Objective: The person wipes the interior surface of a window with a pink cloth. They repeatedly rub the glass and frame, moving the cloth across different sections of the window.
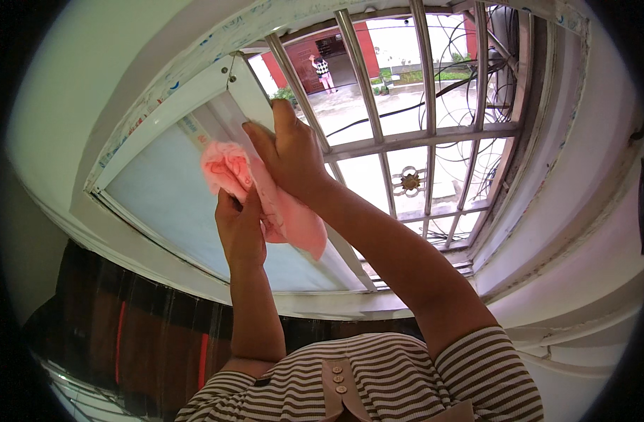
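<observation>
A bunched pink cloth [290,211] lies against the sliding window sash [258,105], which has a white frame and a frosted pane [160,190]. My left hand [243,228] pinches the cloth from below, thumb and fingers closed on its folds. Higher up, my right hand [294,155] grips the sash's upright edge, with the thumb on the near face and some fingers hidden behind. Part of the cloth hangs beside and below my right wrist; whether that hand also holds some of it I cannot tell.
Metal security bars [364,77] cross the open half of the window at the right. Tangled black cables [494,77] hang outside. A person [323,72] stands far off near a red doorway. Dark brown panels [153,330] with red strips lie below the sill.
</observation>
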### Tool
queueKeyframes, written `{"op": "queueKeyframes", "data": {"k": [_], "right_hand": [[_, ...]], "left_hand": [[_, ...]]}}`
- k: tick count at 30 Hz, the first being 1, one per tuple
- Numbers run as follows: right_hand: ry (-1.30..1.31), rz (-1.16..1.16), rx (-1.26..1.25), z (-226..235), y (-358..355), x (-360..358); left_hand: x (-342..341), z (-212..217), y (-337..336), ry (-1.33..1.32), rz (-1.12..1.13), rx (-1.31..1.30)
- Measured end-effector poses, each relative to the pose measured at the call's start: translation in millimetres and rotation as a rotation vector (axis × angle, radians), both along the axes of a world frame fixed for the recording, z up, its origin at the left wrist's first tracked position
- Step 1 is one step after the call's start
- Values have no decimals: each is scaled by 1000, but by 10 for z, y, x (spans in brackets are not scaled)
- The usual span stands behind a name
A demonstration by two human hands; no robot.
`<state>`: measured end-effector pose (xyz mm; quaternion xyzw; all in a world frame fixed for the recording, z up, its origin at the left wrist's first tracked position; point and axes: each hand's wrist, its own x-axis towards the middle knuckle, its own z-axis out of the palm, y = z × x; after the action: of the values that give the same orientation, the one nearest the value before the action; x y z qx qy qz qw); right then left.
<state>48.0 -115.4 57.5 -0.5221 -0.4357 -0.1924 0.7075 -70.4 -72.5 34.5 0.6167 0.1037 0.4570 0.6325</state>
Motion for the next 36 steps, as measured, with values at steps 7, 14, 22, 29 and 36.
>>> {"op": "queueKeyframes", "data": {"k": [7, 14, 22, 29, 36], "right_hand": [[-32, -12, 37, -4, 52, 4], [-73, -67, 49, -34, 53, 33], [-72, -57, 15, -21, 46, 39], [-63, -84, 20, -33, 55, 38], [-85, -78, 88, -59, 88, 58]], "left_hand": [[161, -139, 153, 162, 456, 644], [217, -87, 100, 89, 444, 759], [185, -96, 173, 131, 493, 935], [137, -150, 220, 213, 515, 1011], [76, -424, 421, 308, 619, 1148]]}}
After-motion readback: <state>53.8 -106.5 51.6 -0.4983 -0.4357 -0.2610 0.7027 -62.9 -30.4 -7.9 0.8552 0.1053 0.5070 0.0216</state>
